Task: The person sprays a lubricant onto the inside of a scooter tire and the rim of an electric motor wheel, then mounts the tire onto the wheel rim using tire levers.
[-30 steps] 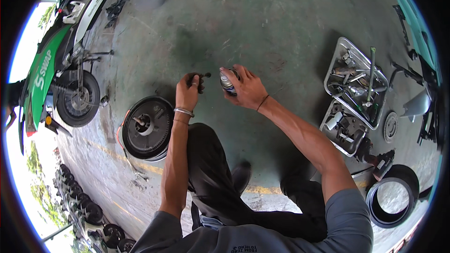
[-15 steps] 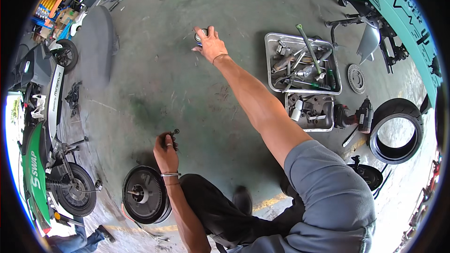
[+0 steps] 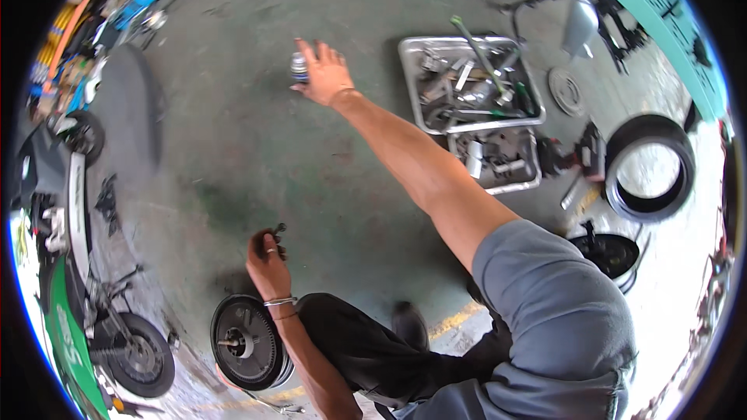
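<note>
My right arm reaches far across the floor. At its end my right hand [image 3: 325, 78] has its fingers spread, with thumb and forefinger either side of a small blue and silver can [image 3: 299, 68]. The can stands on the floor beside the palm; whether the skin still touches it is hard to see. Closer to my knee, my left hand [image 3: 268, 260] is closed round a small dark metal part [image 3: 280, 229], its round end poking out past the blackened fingers. Just below that hand lies a black wheel hub [image 3: 243, 342] with a short shaft sticking up.
On the right are a metal tray [image 3: 475, 126] of tools, a smaller tray [image 3: 506, 184], a cordless drill [image 3: 591, 152], a brake disc [image 3: 566, 92] and a tyre [image 3: 650, 169]. A black scooter seat [image 3: 134, 109] and a green scooter [image 3: 66, 334] are on the left.
My right hand's fingers have opened out; the can, earlier under them, now shows beside the palm. My left hand keeps its grip on the dark part. The whole view has shifted.
</note>
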`<state>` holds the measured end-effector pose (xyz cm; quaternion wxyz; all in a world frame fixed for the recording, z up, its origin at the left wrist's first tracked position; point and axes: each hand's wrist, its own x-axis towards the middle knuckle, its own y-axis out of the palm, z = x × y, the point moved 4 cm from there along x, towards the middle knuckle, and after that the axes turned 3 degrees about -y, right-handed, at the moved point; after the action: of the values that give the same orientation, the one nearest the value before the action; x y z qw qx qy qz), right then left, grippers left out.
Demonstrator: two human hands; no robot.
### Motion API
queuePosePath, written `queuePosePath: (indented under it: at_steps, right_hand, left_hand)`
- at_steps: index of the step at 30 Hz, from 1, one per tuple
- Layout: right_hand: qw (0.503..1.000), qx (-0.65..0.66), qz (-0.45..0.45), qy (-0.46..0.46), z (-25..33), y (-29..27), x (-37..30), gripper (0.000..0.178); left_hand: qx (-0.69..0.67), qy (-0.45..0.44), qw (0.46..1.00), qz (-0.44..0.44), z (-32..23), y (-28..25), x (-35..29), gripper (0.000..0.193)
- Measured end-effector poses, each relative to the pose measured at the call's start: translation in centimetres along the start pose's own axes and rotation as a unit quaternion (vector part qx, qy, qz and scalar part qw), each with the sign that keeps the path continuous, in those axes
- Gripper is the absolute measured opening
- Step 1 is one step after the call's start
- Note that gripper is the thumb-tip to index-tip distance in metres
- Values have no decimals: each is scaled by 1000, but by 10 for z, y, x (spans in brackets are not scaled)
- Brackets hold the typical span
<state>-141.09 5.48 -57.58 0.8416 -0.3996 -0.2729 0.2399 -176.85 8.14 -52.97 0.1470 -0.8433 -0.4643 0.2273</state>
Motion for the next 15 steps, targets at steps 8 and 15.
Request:
queuePosePath:
  at_steps: [8,15]
  right_hand:
    - [982,19,-166,-90,31,-134,-59,51]
    - [970,-178,-148,-81,-25,-367,-225,27]
  left_hand:
    - [-70,118,987,88,-45,94,13,29]
    - [-262,54,821,505,-119,261,-116,23]
